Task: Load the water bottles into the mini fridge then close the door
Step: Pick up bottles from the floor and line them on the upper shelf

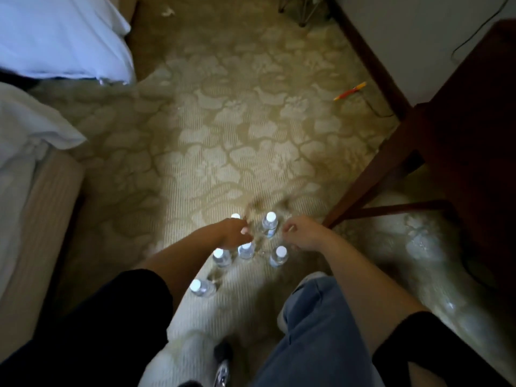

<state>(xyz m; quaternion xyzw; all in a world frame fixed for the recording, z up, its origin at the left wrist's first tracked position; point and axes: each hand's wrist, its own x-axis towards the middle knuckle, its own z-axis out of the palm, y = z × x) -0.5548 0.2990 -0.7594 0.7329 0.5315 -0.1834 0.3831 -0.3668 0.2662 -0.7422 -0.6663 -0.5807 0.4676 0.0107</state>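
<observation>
Several clear water bottles with white caps stand on the patterned carpet in front of me. One bottle (269,224) stands between my hands, others (246,250) (278,256) (221,257) sit just below them, one (201,287) is nearest my left arm, and one cap (235,216) peeks out beyond my left hand. My left hand (234,233) hovers over the cluster with curled fingers, holding nothing I can make out. My right hand (303,233) is loosely curled to the right of the middle bottle, apart from it. No mini fridge is in view.
A dark wooden table (460,141) with slanted legs stands at the right. Beds with white bedding (55,37) lie at the left. An orange pen (350,91) and a cable lie by the far wall. My jeans-clad knee (315,317) is below.
</observation>
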